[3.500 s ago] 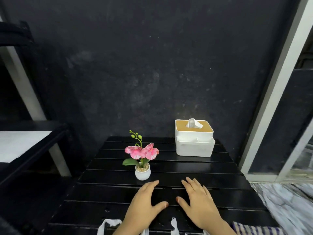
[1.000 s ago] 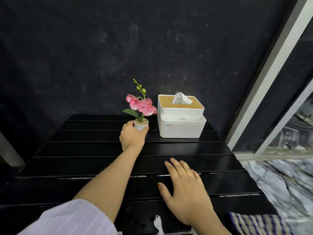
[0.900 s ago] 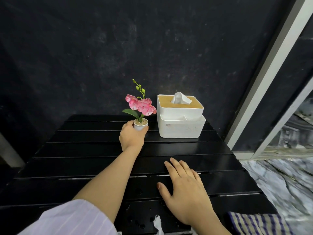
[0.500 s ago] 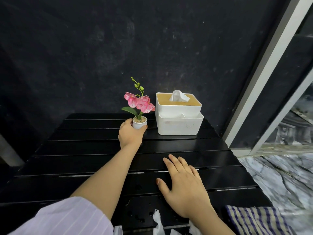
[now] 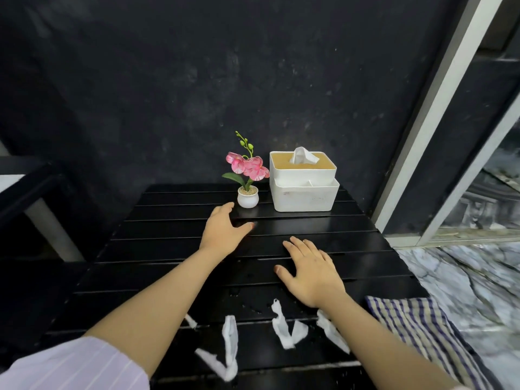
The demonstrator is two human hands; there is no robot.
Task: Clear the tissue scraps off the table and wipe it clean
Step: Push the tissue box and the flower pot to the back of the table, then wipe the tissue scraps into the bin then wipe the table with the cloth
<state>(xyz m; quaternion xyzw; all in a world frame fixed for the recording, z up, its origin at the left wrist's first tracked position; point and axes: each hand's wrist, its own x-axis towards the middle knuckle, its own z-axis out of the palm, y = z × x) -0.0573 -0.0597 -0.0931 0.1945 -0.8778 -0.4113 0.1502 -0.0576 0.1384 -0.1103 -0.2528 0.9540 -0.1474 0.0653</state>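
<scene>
White tissue scraps (image 5: 284, 327) lie on the near part of the black slatted table (image 5: 168, 249), in front of the person and behind both hands. At least 4 torn strips are visible, twisted and partly flat on the slats; small water drops (image 5: 247, 305) shine just beside them. The scraps look very light and soft, and probably damp, so they may tear or stick to the wood. It seems best to pinch each one at its thicker twisted part, or to gather them together into a ball.

The left hand (image 5: 222, 232) rests open on the table near the small flower pot (image 5: 247, 196), with nothing in its grip. The right hand (image 5: 309, 273) lies flat and open, also empty. A striped cloth (image 5: 416, 327) waits at the near right corner, probably for the wiping; it should fold easily.
</scene>
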